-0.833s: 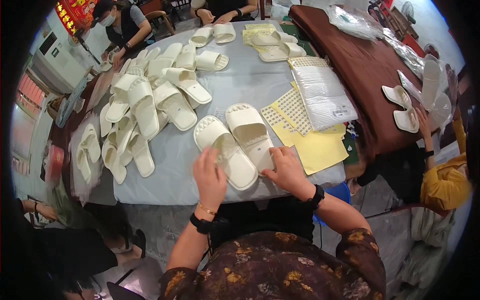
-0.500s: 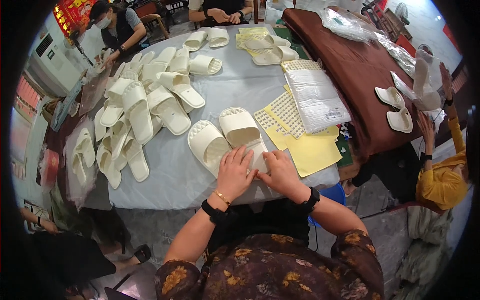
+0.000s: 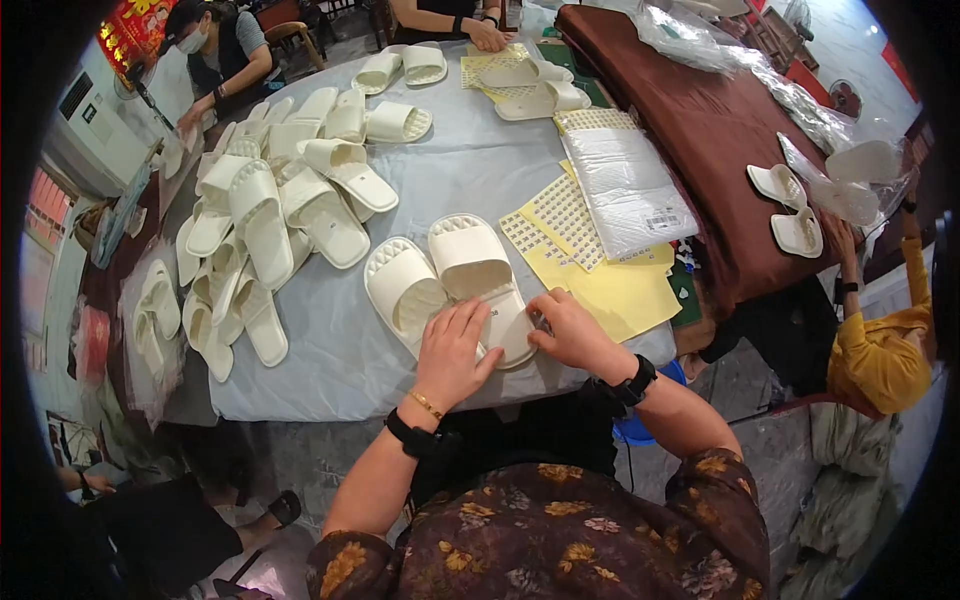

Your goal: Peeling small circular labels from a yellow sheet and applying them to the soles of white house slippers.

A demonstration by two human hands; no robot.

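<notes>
A pair of cream slippers lies in front of me on the covered table, toes pointing away. My left hand (image 3: 452, 345) rests over the heels of the left slipper (image 3: 402, 285) and the right slipper (image 3: 470, 245), its fingers stretched out flat. At the outer edge of the right slipper's heel, my right hand (image 3: 575, 332) has its thumb and forefinger pinched. Something small and shiny shows at those fingertips; I cannot make out what. A small dark mark sits on the right slipper's insole, beside my left fingertips.
A heap of cream slippers (image 3: 290, 200) covers the left of the table (image 3: 450, 160). On the right lie yellow sticker sheets (image 3: 560, 230) and a white plastic packet (image 3: 635, 185). A brown-covered table (image 3: 690, 150) adjoins. Co-workers' hands (image 3: 487, 35) are at the far edge.
My hands have moved apart, the right one to the slipper's outer edge. The mark on the right insole has come into sight. The whole view has shifted slightly.
</notes>
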